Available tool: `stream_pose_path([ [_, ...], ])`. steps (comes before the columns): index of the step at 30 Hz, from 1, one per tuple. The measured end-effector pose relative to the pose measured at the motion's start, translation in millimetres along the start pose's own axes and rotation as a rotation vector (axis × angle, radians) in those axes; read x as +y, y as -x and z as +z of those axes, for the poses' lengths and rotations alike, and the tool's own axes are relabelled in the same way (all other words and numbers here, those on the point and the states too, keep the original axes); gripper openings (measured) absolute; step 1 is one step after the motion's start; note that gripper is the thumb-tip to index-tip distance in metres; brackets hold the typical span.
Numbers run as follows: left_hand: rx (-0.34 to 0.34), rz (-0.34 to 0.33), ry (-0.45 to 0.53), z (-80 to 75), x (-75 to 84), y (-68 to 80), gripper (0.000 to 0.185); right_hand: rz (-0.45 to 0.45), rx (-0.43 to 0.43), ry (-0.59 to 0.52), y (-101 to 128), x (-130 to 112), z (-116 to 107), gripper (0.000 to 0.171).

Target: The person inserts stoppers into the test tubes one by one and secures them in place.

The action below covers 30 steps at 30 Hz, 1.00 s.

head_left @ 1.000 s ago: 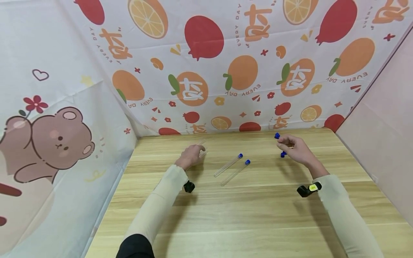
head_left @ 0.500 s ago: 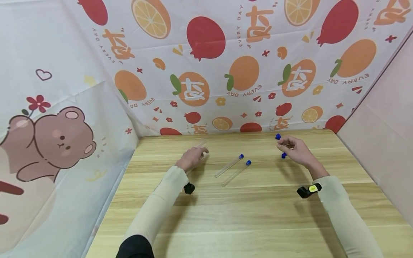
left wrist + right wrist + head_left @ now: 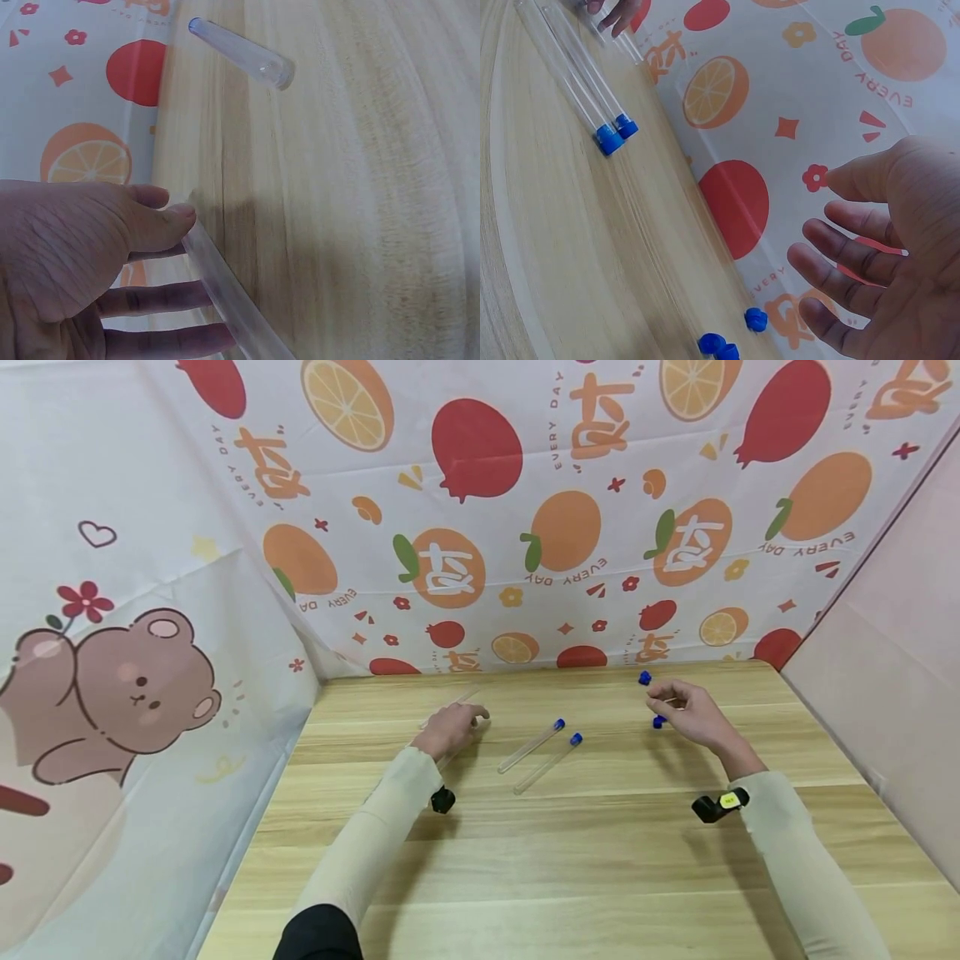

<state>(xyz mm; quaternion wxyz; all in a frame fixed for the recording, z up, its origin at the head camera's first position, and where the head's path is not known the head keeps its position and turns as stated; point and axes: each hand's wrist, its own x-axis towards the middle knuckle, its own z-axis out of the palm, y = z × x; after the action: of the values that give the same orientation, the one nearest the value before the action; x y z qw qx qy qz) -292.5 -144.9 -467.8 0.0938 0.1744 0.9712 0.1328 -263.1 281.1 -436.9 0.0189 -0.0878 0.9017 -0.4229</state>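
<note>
My left hand (image 3: 452, 727) (image 3: 196, 259) pinches a clear uncapped tube (image 3: 232, 307) between thumb and fingers, low over the wooden table (image 3: 570, 860). A second uncapped tube (image 3: 240, 52) lies just beyond it, near the back wall. Two clear tubes with blue caps (image 3: 534, 745) (image 3: 607, 139) lie side by side at the table's middle. My right hand (image 3: 669, 702) (image 3: 817, 217) hovers with relaxed, spread fingers and holds nothing. Loose blue caps (image 3: 644, 677) (image 3: 756, 319) lie under and beside it, one of them (image 3: 658, 722) close to the fingers.
Printed fruit cloth (image 3: 525, 527) forms the back wall and a bear-print cloth (image 3: 112, 677) the left one. A pink panel (image 3: 885, 677) closes the right side. Bare wood stretches toward me in front of both arms.
My left hand has shifted slightly right with the clear tube between its fingers. The right hand has stayed over the blue caps.
</note>
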Motion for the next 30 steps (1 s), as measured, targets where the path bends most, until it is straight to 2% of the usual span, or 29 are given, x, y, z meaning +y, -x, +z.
stream_pose_path([
  [9, 0.009, -0.003, 0.003, 3.7, -2.7, -0.5, 0.042, 0.009, -0.005, -0.003, -0.8, 3.7, 1.6, 0.038],
  [21, -0.050, -0.005, 0.048, -5.4, -2.6, 10.1, 0.057, 0.010, -0.020, 0.005, -1.5, 2.9, 1.3, 0.039],
  [25, -0.064, -0.031, 0.062, -6.9, -2.7, 13.0, 0.055, 0.013, -0.022, -0.007, -1.8, 2.4, 2.6, 0.035],
  [30, -0.086, -0.099, 0.059, -7.6, 2.4, 17.3, 0.054, 0.017, -0.025, -0.019, -2.5, 3.5, 4.4, 0.033],
])
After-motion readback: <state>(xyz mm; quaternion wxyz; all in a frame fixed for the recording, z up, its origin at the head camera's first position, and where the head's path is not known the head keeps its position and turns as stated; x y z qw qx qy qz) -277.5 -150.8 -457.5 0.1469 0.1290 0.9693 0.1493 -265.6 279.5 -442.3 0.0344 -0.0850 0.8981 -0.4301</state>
